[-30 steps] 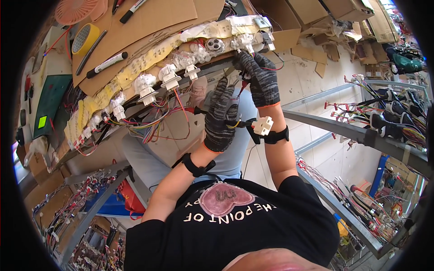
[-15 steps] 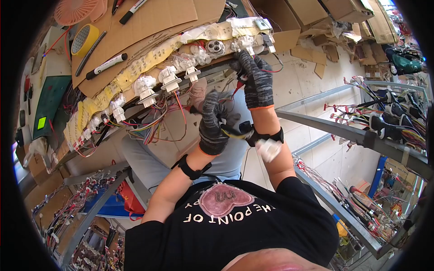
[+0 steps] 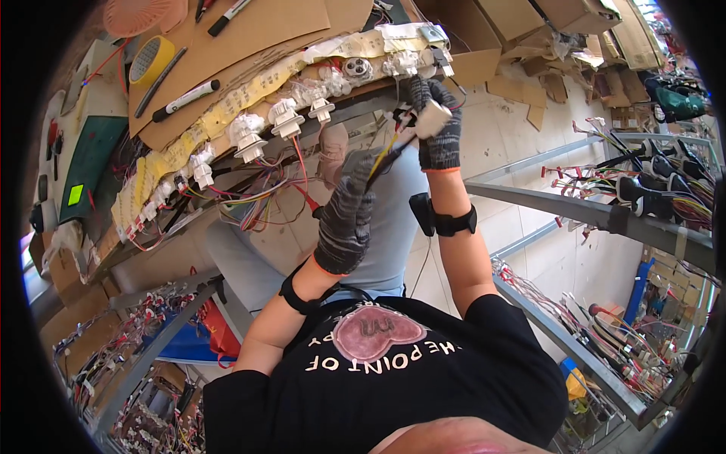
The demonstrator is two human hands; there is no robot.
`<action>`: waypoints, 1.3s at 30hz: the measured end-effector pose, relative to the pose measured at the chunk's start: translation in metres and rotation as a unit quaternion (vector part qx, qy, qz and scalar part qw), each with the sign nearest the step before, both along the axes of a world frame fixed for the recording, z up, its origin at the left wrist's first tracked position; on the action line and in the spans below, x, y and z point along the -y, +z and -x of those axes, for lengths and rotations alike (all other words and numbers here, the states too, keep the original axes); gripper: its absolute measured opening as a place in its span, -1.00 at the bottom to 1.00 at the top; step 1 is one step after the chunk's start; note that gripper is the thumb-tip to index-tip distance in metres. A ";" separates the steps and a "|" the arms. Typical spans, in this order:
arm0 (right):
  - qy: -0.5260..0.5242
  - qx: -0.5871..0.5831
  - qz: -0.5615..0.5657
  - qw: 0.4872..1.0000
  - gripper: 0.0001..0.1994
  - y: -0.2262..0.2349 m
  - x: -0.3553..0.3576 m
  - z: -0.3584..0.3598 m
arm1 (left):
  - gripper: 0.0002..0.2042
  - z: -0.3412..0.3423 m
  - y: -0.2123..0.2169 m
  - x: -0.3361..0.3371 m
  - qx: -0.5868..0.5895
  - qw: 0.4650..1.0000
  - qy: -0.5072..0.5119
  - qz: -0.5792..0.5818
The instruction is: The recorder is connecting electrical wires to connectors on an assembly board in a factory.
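Observation:
My left hand [image 3: 346,219], in a dark grey knit glove, is closed round a cable [image 3: 384,159] with yellow and black wires. The cable runs up to a white plastic connector [image 3: 432,119], which lies in front of my right hand. My right hand [image 3: 440,140], gloved alike, is up at the bench edge with its fingers curled; what they hold is mostly hidden behind the connector. Beside my left hand hangs a red-tipped piece [image 3: 311,204] on a red wire. Several white connectors, among them one large connector [image 3: 286,119], are fixed along the bench edge.
On the bench are cardboard [image 3: 265,38], a yellow tape roll [image 3: 151,60] and a black-and-white marker [image 3: 186,101]. Metal racks with bundled wire harnesses [image 3: 658,178] stand to the right and lower left. Cardboard boxes [image 3: 522,23] sit beyond the bench end.
The white connector has swung from beside my right forearm up to my right hand. My left hand has shifted slightly left and down; my right hand has moved slightly up.

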State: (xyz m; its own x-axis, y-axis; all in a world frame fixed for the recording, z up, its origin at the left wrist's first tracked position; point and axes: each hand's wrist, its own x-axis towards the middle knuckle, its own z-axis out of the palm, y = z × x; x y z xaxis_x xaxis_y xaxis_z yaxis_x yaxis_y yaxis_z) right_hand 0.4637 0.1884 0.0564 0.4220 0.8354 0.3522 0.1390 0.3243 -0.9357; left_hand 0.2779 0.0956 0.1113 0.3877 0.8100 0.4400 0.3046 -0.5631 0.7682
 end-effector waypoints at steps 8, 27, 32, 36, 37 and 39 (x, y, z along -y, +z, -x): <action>-0.195 0.324 0.068 0.923 -0.81 0.065 0.035 0.007 | -0.75 0.018 -0.009 0.018 0.495 0.671 -0.034 0.551; 0.109 0.435 0.067 0.891 -0.66 0.049 0.019 0.058 | -0.62 0.017 0.009 -0.017 0.106 0.984 0.009 0.140; 0.157 0.173 0.179 0.956 -0.74 0.057 0.022 0.065 | -0.69 0.023 0.014 -0.013 0.095 0.978 0.008 0.188; 0.134 -0.148 0.152 0.968 -0.74 0.062 0.044 0.072 | -0.70 0.019 0.019 -0.016 0.100 0.975 0.012 0.196; 0.097 -0.083 0.140 0.982 -0.72 0.062 0.043 0.070 | -0.70 0.019 0.022 -0.017 0.117 0.965 -0.007 0.235; 0.072 -0.073 0.111 0.989 -0.71 0.072 0.041 0.077 | -0.71 0.024 0.022 -0.017 0.133 0.953 -0.016 0.271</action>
State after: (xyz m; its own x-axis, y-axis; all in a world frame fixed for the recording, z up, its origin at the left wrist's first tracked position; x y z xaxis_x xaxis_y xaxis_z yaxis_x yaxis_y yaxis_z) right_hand 0.3871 0.1471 0.1284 0.3262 0.9403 0.0972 -0.0356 0.1150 -0.9927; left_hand 0.2540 0.1122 0.1331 0.3489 0.9360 0.0461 0.0472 -0.0666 0.9967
